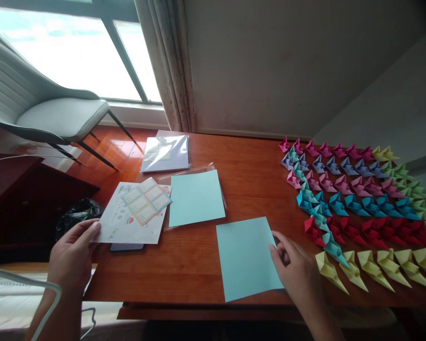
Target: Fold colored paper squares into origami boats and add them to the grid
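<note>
My left hand [74,246] pinches the lower left corner of a white printed sheet [108,220], thumb on top. A smaller card with a grid of coloured boxes [146,201] lies over that sheet. At the table's front, my right hand [294,267] grips the right edge of a square of light blue paper [248,260] between thumb and fingers. Another light blue square [197,199] rests flat on a clear plastic sleeve, between the printed sheet and the paper in my right hand. Both blue squares look unfolded.
Rows of folded paper boats [355,206] in several colours fill the table's right side. A plastic-wrapped paper pack [166,154] lies at the back left. A dark phone-like object [127,247] shows partly under the printed sheet. A grey chair [64,116] stands by the window.
</note>
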Motion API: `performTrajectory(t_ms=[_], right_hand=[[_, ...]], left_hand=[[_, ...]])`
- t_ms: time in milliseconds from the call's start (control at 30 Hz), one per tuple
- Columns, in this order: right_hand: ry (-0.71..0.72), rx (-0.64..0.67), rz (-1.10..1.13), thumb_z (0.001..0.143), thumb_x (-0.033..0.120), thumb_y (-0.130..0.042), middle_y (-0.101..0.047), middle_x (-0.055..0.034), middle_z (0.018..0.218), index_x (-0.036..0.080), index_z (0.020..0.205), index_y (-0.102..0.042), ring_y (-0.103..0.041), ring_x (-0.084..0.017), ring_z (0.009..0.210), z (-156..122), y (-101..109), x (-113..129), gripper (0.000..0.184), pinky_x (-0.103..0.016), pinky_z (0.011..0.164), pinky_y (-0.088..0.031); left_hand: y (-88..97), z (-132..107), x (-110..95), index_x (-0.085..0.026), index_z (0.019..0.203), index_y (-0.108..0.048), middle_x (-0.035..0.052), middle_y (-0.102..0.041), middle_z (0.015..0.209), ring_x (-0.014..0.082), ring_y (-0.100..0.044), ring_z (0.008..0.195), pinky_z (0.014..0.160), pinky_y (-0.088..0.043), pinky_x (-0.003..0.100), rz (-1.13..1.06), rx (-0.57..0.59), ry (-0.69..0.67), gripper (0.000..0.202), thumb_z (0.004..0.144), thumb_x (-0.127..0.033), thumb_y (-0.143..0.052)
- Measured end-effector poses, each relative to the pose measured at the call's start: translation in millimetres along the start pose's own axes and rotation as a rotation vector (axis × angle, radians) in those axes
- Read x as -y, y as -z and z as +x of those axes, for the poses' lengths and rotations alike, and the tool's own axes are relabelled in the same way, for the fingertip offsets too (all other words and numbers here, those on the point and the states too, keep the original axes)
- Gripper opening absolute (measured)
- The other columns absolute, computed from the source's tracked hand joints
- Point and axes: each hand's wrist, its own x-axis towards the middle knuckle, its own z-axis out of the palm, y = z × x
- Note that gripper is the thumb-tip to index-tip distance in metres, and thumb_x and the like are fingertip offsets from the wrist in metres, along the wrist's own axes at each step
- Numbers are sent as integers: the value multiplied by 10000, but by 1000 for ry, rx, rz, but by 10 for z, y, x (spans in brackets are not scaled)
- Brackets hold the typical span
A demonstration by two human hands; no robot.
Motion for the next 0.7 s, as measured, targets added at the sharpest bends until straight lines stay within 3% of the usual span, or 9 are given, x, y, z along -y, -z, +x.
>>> performTrajectory(t_ms=[367, 500, 600, 700], right_hand=[[-7, 14, 8, 1007, 407, -474, -654, -45, 751, 176, 1195, -671, -606, -188, 656, -5, 10, -2, 357, -303, 623, -454], [-7, 14, 18, 1003, 403, -487, -658, -44, 769, 179, 1199, -667, -614, -192, 675, -11, 4, -11, 348, -306, 636, -467], [-8, 18, 16, 1004, 394, -488, -662, -42, 779, 183, 1208, -664, -619, -196, 684, -17, 3, -11, 343, -309, 638, -471], [-2, 18, 15, 1010, 396, -474, -670, -50, 783, 174, 1216, -661, -626, -201, 691, -18, 9, -3, 356, -313, 641, -476]], left_hand=[[155, 138, 208, -168, 1073, -684, -22, -704, 769, 177, -665, 703, 603, -545, 229, 119, 40, -40, 416, 714, -364, -760], [187, 136, 250, -165, 1074, -686, -30, -704, 730, 176, -674, 678, 598, -554, 237, 194, 39, -71, 398, 752, -395, -732], [172, 126, 239, -153, 1073, -696, -32, -703, 688, 182, -684, 640, 597, -580, 274, 284, 48, -146, 393, 785, -420, -702], [149, 112, 208, -148, 1051, -724, -36, -702, 649, 181, -678, 584, 565, -595, 301, 419, 16, -320, 406, 810, -472, -686]])
